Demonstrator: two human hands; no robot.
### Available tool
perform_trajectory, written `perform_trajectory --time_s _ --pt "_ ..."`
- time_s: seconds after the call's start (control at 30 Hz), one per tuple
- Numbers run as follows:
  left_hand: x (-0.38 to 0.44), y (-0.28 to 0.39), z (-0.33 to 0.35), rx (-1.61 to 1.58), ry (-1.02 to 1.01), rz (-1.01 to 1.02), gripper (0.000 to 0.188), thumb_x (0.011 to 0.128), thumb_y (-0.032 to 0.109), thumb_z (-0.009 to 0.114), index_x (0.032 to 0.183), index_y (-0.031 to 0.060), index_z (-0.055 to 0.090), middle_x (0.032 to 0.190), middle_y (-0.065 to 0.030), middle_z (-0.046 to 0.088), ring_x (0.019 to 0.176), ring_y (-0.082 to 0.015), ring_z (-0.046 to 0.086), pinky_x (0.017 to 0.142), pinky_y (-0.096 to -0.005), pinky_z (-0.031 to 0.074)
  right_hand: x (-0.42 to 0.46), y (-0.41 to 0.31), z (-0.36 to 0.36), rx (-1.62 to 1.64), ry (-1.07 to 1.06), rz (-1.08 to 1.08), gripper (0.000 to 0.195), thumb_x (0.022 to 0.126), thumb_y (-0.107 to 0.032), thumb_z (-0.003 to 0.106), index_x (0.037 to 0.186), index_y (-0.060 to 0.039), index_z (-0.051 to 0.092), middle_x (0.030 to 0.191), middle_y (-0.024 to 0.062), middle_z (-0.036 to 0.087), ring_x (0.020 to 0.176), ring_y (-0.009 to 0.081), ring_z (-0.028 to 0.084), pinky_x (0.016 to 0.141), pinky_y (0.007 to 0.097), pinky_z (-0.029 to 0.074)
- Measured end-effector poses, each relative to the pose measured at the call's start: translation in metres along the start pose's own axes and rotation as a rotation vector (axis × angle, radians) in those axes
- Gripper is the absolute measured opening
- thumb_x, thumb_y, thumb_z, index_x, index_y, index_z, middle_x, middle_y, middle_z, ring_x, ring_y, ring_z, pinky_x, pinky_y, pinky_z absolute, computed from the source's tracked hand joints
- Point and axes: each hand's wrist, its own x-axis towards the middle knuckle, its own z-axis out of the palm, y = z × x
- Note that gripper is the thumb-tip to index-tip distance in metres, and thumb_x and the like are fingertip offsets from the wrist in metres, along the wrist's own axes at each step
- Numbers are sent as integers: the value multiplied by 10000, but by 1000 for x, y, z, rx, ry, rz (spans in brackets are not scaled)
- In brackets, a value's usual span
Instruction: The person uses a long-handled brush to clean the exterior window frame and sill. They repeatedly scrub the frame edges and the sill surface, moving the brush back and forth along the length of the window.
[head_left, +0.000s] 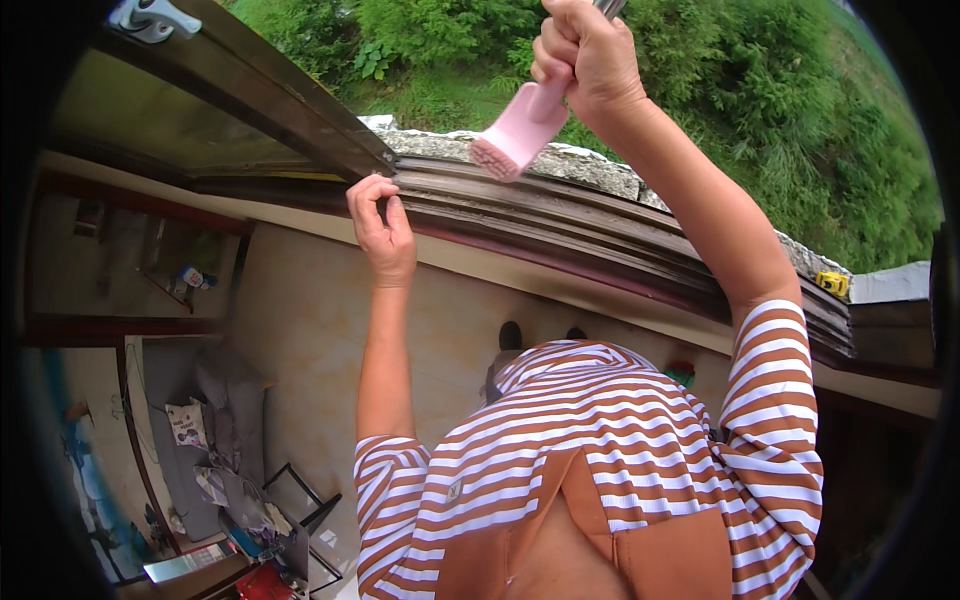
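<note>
High over the outer side of the windowsill, my right hand (592, 60) is closed around the handle of a pink brush (525, 131). The brush head points down and left, its short bristles facing the sill, and a metal rod shows at the top of the grip. My left hand (382, 229) is at the inner edge of the window track (570, 217), near the lower corner of the window sash (300, 97). Its fingers are curled, with nothing visible in them; whether the fingertips touch the frame is unclear.
A rough stone ledge (592, 161) runs outside the track, with green bushes (697, 75) beyond. A yellow object (832, 283) lies at the track's right end. A window handle (154, 19) is at upper left. Behind are a grey sofa (169, 480) and a black metal frame (322, 510).
</note>
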Motion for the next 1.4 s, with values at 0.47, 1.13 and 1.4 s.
perform_trajectory --time_s 0.47,1.13,1.4 --pt "-35 72 -22 -28 -75 -111 280 864 58 746 1098 11 599 1101 -112 601 904 -226 586 789 -340 509 3 35 13 -290 -104 177 366 926 -199 702 700 -172 416 520 -59 384 404 63 369 382 266 338" --pt "65 61 -25 328 -170 84 160 739 -8 797 833 14 670 923 -92 659 857 -272 622 735 -376 507 57 37 68 97 -272 89 417 936 -271 651 645 -189 363 505 -49 324 398 115 349 409 319 315" --pt "61 60 -29 179 -449 -17 174 761 -44 775 917 25 741 970 -71 665 876 -176 652 700 -294 544 67 50 38 51 -155 228 409 937 -279 646 642 -188 378 507 -52 320 391 114 316 401 311 277"
